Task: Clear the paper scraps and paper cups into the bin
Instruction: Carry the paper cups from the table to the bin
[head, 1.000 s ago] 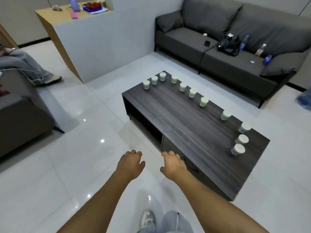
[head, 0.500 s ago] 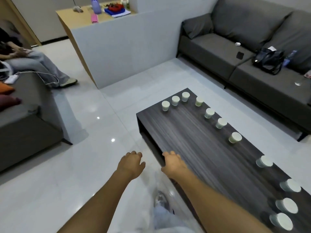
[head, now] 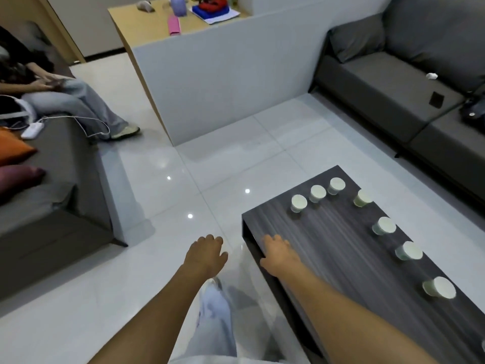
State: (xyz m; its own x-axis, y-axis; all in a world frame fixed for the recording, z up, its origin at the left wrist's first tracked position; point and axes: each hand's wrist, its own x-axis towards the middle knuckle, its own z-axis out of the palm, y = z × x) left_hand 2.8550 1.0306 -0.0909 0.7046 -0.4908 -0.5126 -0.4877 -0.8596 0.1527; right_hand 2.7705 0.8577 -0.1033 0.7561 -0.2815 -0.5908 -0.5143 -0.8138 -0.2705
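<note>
Several white paper cups stand in a curved row on the dark wooden coffee table point(head: 315, 248); the nearest one point(head: 441, 287) is at the right, the farthest point(head: 336, 185) near the table's far corner. My left hand point(head: 206, 254) hovers over the floor left of the table, fingers loosely curled, holding nothing. My right hand point(head: 279, 254) hangs over the table's near left edge, also empty. A small white paper scrap point(head: 431, 75) lies on the grey sofa. No bin is in view.
A grey sofa point(head: 393, 82) runs along the right, with a black bag point(head: 475, 111) on it. A white partition with a desk point(head: 210, 64) stands ahead. A seated person point(head: 65, 101) occupies another sofa point(head: 52, 206) at the left. Glossy tiled floor lies between.
The view has swung left and closer to the table's left end; the cups at the right end have slid out of view. Both hands keep their pose.
</note>
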